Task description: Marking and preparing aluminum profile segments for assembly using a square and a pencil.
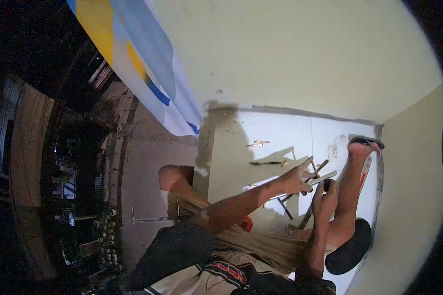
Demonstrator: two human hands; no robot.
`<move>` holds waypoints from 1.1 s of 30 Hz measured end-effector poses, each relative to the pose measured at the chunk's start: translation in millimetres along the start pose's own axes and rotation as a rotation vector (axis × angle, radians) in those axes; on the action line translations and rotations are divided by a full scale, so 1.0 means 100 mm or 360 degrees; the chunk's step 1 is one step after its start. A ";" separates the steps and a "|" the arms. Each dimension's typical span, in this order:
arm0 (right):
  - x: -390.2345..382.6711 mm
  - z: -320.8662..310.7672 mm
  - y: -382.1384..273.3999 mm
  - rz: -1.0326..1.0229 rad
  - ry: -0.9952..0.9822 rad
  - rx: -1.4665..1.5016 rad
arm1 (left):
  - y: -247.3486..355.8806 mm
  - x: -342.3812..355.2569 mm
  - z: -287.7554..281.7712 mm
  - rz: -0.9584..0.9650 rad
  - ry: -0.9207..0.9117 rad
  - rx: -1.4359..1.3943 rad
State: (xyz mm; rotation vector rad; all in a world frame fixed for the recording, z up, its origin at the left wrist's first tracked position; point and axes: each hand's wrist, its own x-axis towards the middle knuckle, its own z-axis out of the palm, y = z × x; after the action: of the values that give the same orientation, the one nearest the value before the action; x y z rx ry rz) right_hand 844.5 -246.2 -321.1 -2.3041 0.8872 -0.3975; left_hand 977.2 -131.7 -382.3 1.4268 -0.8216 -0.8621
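My left hand [298, 180] reaches forward over a white tiled floor [280, 132] and holds a grey metal bar [326, 177], part of a small frame with dark legs [285, 207]. Its fingers are spread around the bar, and a thin pale stick [314, 168] rises between them. Just to the right, my right hand [325, 196] is closed on a dark tool [327, 185] whose tip is at the bar. What kind of tool it is cannot be made out.
My bare leg ends in a dark sandal [367, 142] at the right, against a cream wall [408, 162]. Small metal pieces [259, 143] and a thin dark tool [266, 162] lie on the tiles. A black rounded object [350, 253] sits by my knee. A blue, yellow and white banner [142, 64] hangs at the left.
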 end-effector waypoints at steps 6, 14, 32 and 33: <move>-0.04 -0.40 -0.53 -0.0787 -0.0201 -0.1063 | 0.12 -0.19 -0.10 -0.0059 -0.0006 -0.0453; -0.04 0.04 -0.44 -0.1545 -0.0327 -0.1121 | 0.05 -0.81 -0.04 -0.0079 0.0071 -0.0596; -0.26 0.36 0.23 -0.1515 -0.0669 -0.0896 | -0.38 -4.20 -0.74 0.0278 0.2720 -0.1250; -0.27 0.39 0.25 -0.1486 -0.0630 -0.0829 | -0.16 -4.12 -0.83 0.0136 0.2766 -0.1129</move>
State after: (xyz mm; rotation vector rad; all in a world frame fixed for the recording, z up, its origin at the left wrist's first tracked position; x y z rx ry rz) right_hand 831.0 -224.7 -368.8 -3.0252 -0.3807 -0.0589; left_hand 854.9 271.2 -383.7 0.9484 0.6999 0.3280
